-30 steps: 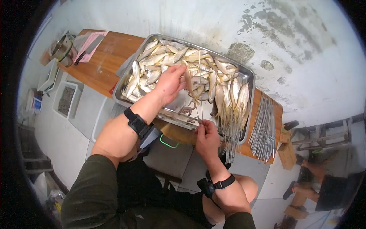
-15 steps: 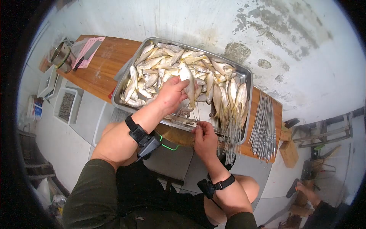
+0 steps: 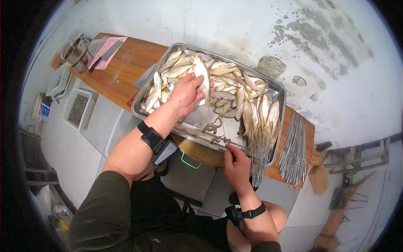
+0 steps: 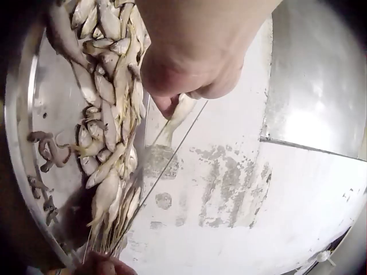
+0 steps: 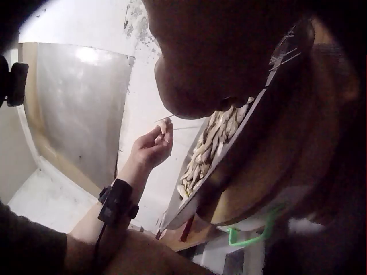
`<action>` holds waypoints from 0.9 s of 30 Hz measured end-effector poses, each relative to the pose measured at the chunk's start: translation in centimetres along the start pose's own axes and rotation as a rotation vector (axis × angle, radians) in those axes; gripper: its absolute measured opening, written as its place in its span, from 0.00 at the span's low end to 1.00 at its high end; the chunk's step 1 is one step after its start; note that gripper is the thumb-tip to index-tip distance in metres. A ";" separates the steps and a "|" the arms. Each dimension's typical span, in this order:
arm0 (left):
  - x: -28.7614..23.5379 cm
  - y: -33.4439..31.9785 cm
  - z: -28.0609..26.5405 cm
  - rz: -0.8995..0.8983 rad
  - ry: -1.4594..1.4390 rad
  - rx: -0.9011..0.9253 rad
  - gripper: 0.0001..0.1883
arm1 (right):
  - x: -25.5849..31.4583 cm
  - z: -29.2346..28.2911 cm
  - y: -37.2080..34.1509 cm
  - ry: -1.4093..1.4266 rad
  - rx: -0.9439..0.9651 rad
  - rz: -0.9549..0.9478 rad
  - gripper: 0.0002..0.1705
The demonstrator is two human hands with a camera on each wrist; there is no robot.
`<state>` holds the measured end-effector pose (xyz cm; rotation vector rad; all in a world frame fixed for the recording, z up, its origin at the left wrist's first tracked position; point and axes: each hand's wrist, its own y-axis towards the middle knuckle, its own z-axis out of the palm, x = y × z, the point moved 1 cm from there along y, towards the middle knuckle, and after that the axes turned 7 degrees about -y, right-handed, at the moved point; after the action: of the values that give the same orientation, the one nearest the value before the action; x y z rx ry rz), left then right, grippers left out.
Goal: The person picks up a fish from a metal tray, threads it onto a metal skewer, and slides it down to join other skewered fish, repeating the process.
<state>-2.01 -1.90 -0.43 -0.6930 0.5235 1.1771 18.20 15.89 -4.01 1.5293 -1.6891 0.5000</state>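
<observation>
My left hand (image 3: 187, 96) grips a small silvery-yellow fish (image 3: 201, 77) over the tray, with its broad side up and tail toward me. My right hand (image 3: 236, 164) pinches a thin metal skewer at the front rim. In the left wrist view the skewer (image 4: 178, 146) runs slantwise from the right hand up past the fish's tail. Below lies a steel tray (image 3: 191, 128) with many loose fish (image 3: 224, 69) in it. Fish on skewers (image 3: 262, 111) lie together at its right end, their shafts over the rim. Dark worm-like scraps (image 3: 213, 126) lie on the bare tray floor.
A bundle of metal skewers (image 3: 294, 149) lies on the wooden table right of the tray. At the far left are a cleaver (image 3: 110, 52) on pink paper and a metal pot (image 3: 77, 53). A white bin (image 3: 79, 110) stands lower left. The stained wall (image 3: 235, 25) rises behind.
The left hand has turned the fish from edge-on to broadside and holds it farther from the right hand. The right hand has drawn slightly toward me. The head view has shifted.
</observation>
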 end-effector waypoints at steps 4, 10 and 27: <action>-0.4 -0.5 0.5 -0.026 -0.012 0.010 0.12 | 0.5 -0.7 -0.2 -0.043 0.021 -0.104 0.15; -0.2 -0.4 0.7 -0.010 -0.046 0.070 0.14 | 1.2 -1.3 -0.8 -0.031 0.031 -0.091 0.14; 0.0 -0.1 0.9 0.027 -0.030 0.087 0.15 | 1.6 -2.0 -1.2 -0.051 0.086 -0.052 0.15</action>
<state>-1.92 -1.26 0.26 -0.5949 0.5571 1.1814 19.95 16.06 -1.82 1.6560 -1.6814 0.5157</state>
